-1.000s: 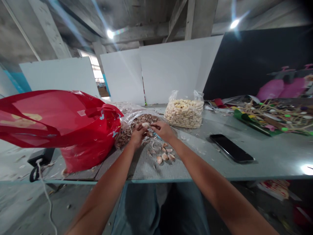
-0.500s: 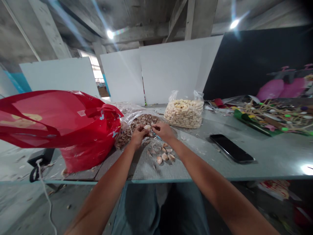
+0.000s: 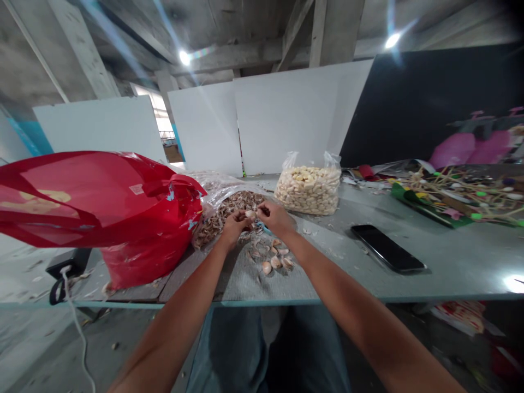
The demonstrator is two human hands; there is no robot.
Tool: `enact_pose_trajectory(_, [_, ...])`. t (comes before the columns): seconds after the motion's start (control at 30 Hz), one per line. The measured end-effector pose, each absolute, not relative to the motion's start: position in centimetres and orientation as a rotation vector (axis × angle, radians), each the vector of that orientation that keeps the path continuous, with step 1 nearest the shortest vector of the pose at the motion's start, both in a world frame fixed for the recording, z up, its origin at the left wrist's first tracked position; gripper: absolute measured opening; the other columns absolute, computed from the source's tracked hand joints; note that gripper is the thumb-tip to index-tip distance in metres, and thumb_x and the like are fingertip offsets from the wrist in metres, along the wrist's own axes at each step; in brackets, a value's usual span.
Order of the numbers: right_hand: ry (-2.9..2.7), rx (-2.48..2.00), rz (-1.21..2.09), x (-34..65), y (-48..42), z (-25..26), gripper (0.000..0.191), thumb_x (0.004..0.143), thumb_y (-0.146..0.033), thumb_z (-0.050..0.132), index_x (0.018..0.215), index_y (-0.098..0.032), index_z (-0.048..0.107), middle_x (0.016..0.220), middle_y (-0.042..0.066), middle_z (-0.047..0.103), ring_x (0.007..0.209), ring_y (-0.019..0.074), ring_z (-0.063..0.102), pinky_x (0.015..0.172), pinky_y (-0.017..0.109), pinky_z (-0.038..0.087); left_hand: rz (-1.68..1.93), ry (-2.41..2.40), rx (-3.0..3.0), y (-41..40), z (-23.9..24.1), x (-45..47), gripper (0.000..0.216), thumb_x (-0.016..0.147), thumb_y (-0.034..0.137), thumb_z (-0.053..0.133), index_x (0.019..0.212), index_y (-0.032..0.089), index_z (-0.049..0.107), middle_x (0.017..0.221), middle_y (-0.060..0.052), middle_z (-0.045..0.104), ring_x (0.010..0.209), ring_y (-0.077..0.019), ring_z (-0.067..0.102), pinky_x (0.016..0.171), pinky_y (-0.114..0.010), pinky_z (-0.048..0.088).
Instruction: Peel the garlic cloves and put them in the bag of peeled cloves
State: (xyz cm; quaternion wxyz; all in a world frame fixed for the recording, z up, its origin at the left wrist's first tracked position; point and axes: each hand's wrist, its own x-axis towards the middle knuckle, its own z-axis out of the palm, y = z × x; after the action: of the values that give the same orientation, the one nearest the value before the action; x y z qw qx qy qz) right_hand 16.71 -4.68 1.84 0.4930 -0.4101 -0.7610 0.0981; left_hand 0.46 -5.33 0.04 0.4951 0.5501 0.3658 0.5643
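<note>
Since half a second ago, the garlic clove [image 3: 250, 214] has shifted slightly rightward with the left hand [image 3: 234, 226], and the right hand [image 3: 278, 217] has drawn a little away from it. Now the clove is in front and to the left of the peeled-clove bag [image 3: 308, 197], pinched between the left thumb and fingers, which are nearly closed around it. The right fingers are curled close together just beside it; whether they grip anything I cannot tell, though something blue [image 3: 265, 229] shows beneath them.

Skin seems to be coming off this clove, so the step in hand looks like peeling; the next move would call for a steady left pinch and a fine right-hand pull at any loose edge.

Left of the peeled-clove bag, behind the hands, the clear bag of husks [image 3: 220, 193] stands open. In front of the peeled-clove bag, nearer the body, unpeeled cloves [image 3: 276, 262] lie on the table [image 3: 327, 240]. Farther left is a red bag [image 3: 151, 204]; to the right, a phone [image 3: 387, 247].
</note>
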Motion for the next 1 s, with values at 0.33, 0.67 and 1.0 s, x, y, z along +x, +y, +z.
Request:
enact_pose_trajectory(0.33, [-1.885,-0.916,0.291,16.7,-4.2,1.6,0.027,0.085,-0.01,0.045,0.103,-0.016,0.065,0.103,0.009,0.067,0.097,0.0195,0.059,0.089,0.033,0.044,1.483,0.989,1.446,-4.9,-0.1,0.3,0.058,0.058,0.033,0.082,0.111,0.016,0.067,0.07,0.002,0.062,0.05,-0.0057,0.048,0.046,-0.018,0.04])
enact_pose_trajectory(0.67, [-1.829,-0.92,0.344,16.9,-4.2,1.7,0.026,0.086,-0.022,0.053,0.107,-0.015,0.066,0.097,0.008,0.069,0.083,0.0173,0.063,0.076,0.028,0.049,1.534,1.056,1.553,-4.2,-0.8,-0.1,0.043,0.056,0.023,0.081,0.097,0.017,0.072,0.065,0.001,0.063,0.05,-0.0076,0.047,0.047,-0.018,0.036])
enact_pose_trajectory(1.0, [-1.936,-0.939,0.396,17.1,-3.7,1.3,0.021,0.085,-0.026,0.057,0.09,-0.017,0.075,0.077,0.003,0.071,0.068,0.0149,0.06,0.064,0.026,0.043,1.515,0.98,1.437,-4.8,0.0,0.1,0.049,0.056,0.028,0.082,0.102,0.016,0.07,0.068,0.001,0.064,0.047,-0.0071,0.05,0.046,-0.021,0.042])
